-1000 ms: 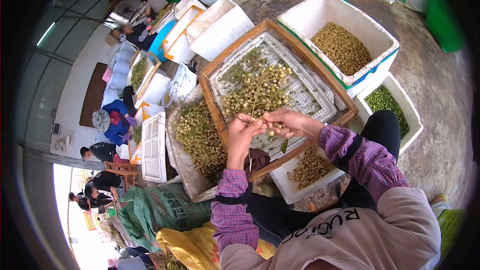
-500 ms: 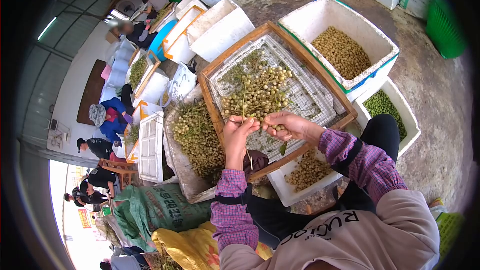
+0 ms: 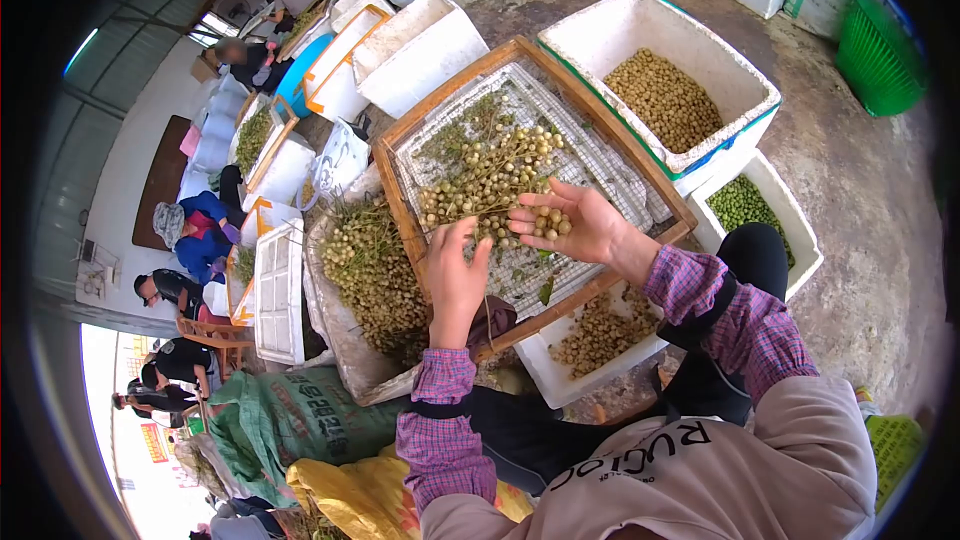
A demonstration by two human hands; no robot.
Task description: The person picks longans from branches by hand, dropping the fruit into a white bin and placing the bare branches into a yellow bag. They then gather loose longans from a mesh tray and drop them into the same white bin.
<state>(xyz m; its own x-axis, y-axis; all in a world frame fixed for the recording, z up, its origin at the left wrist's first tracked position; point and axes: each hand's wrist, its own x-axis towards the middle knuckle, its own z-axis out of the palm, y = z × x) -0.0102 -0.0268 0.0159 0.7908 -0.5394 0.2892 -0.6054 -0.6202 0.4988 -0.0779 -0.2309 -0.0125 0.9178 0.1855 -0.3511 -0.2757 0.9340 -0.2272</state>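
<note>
White foam box (image 3: 612, 28) beside wooden frame (image 3: 606, 130); left hand (image 3: 456, 285) parted, right hand (image 3: 588, 227) open beneath fruits (image 3: 551, 224).

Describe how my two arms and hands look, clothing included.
Both hands, left and right, are bare, without gloves. Purple checked sleeves cover the forearms, each with a black band. Above them come plain, pale greyish upper sleeves.

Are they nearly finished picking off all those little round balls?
Doesn't look like it. Done: loose balls in the big white box. In hand: several balls in the right palm. Left: stalky bunches on the wooden-framed rack, plus a heap beside it.
</note>
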